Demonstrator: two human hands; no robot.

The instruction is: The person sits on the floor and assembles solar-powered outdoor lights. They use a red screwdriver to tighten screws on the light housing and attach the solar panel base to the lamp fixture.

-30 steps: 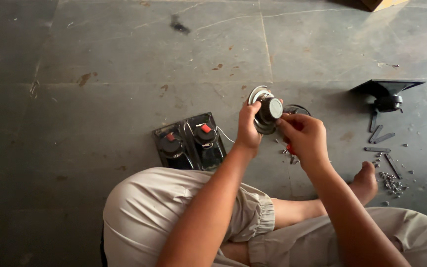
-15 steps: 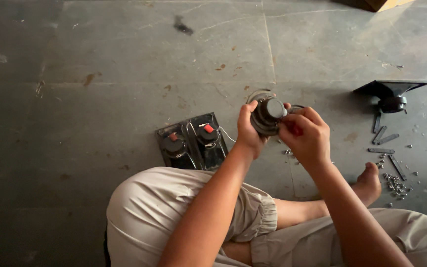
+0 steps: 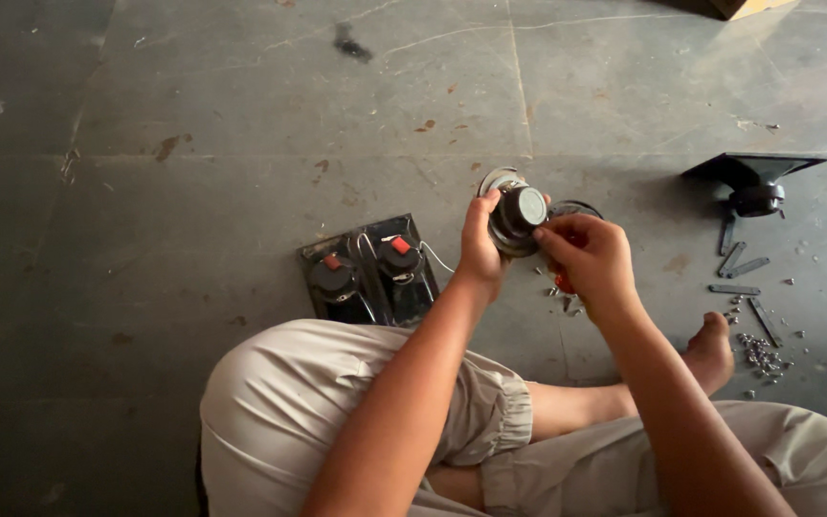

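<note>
- I hold the small speaker driver [image 3: 517, 218] above the stone floor [image 3: 241, 144], magnet toward me, my left hand [image 3: 480, 251] wrapped round its rim.
- My right hand [image 3: 591, 257] pinches a red-handled tool [image 3: 564, 281] beside it.
- A slip could gouge the cone or drop it onto the terminal plate [image 3: 368, 278].
- Loose screws [image 3: 761, 354] by my foot [image 3: 710, 352] could scatter.

One head-worn camera looks steeply down, close over the person's lap, onto the grey floor [image 3: 241, 144].
</note>
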